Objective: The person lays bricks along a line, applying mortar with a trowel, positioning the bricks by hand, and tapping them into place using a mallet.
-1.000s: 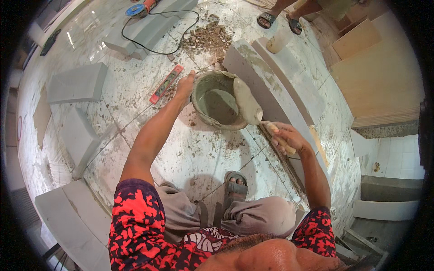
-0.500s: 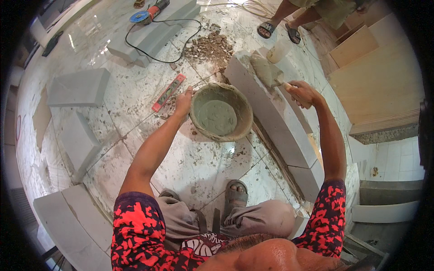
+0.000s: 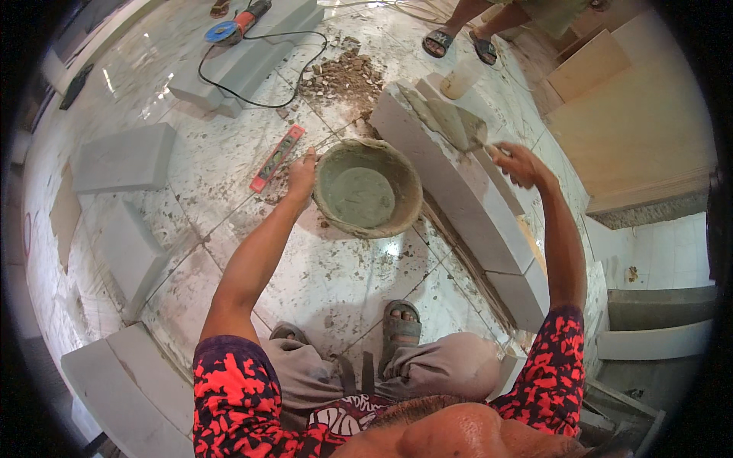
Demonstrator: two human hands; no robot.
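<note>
My right hand (image 3: 517, 165) is wrapped round the handle of a pointed trowel (image 3: 463, 128). Its blade lies at the top of a low wall of light grey blocks (image 3: 466, 206), where wet mortar (image 3: 420, 104) is spread along the far end. With my left hand (image 3: 303, 174) I grip the left rim of a round mortar tub (image 3: 412, 200), its fingers partly hidden by the rim. Smooth grey mortar (image 3: 359, 197) covers the bottom of the tub, which rests on the tiled floor beside the wall.
A red spirit level (image 3: 276, 159) lies left of the tub. Behind are broken rubble (image 3: 343, 80) and an angle grinder (image 3: 238, 27) with its cord on stacked blocks. Loose blocks (image 3: 126, 158) lie at left. Another person's sandalled feet (image 3: 458, 46) stand beyond the wall; plywood (image 3: 649, 130) is at right.
The trowel blade has turned flatter over the top of the wall, and mortar now lies spread there. My left hand stays on the tub's rim. The whole view has shifted slightly.
</note>
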